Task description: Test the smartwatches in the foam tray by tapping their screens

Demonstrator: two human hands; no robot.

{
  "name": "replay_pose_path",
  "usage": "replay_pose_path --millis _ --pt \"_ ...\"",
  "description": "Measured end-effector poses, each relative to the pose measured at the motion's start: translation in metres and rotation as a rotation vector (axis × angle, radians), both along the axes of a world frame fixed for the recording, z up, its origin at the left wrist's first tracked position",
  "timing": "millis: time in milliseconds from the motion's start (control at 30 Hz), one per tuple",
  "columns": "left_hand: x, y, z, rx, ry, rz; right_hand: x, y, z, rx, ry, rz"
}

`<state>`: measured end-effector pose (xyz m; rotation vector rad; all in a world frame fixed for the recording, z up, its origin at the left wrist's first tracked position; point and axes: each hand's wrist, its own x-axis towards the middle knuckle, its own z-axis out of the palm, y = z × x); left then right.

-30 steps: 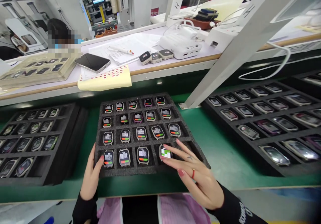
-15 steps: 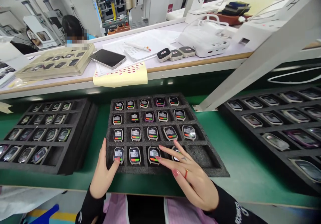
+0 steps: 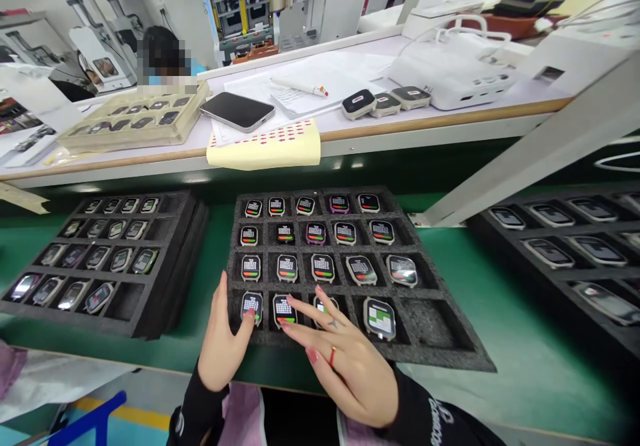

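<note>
A second black foam tray [image 3: 150,299] of watches lies left on the green belt [image 3: 500,339], a third [image 3: 575,259] to the right. On the white shelf [image 3: 450,116] behind sit a phone [image 3: 237,111], a yellow sheet of red stickers [image 3: 265,145], a pen [image 3: 299,86] on papers, three loose watches [image 3: 385,102], a white box [image 3: 453,73] and a clear tray [image 3: 130,123]. A slanted white bar [image 3: 540,146] crosses right

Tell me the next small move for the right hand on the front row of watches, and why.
Probably slide the right hand one slot left: its fingers touch the second watch, the fourth watch already shows a green screen, and the left hand rests on the first watch.
</note>
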<state>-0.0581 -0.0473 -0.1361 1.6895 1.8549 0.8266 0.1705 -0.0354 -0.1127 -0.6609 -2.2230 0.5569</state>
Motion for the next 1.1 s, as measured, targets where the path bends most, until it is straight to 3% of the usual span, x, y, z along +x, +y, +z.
replay_pose_path --millis 133,233,467,700,933,1100 --pt "0.013 -0.001 0.005 0.233 0.179 0.063 -0.003 0.0 -0.006 -0.015 -0.024 -0.036" --pt "0.022 0.0 0.011 0.309 0.253 0.052 0.001 0.0 -0.006 -0.003 -0.017 -0.046" --pt "0.031 0.009 0.016 0.275 0.365 -0.021 0.006 0.01 0.002 -0.007 -0.043 -0.143" --pt "0.038 0.015 0.014 0.266 0.438 0.024 0.001 0.028 0.01 -0.034 -0.168 -0.201" --pt "0.034 0.014 0.011 0.262 0.439 -0.022 -0.001 0.035 0.006 -0.007 -0.174 -0.216" --pt "0.035 0.016 0.012 0.252 0.39 0.02 -0.003 0.036 0.004 -0.018 -0.274 -0.198"
